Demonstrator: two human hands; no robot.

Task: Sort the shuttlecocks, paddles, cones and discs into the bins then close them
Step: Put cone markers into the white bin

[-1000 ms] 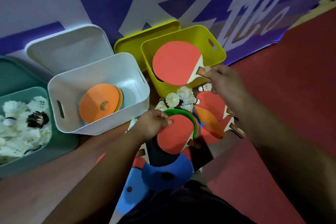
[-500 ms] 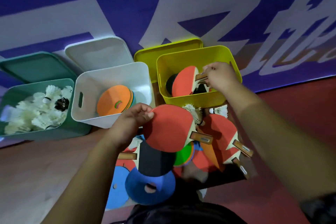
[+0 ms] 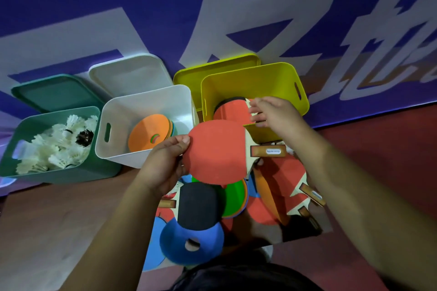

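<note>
Floor [image 3: 378, 149]: paddle [image 3: 215, 151], blue cone [image 3: 189, 236], yellow bin [image 3: 260, 82]

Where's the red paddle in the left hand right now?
Head view, centre: the left hand pinches the red paddle by its edge, above the floor pile, just in front of the yellow bin.
</note>
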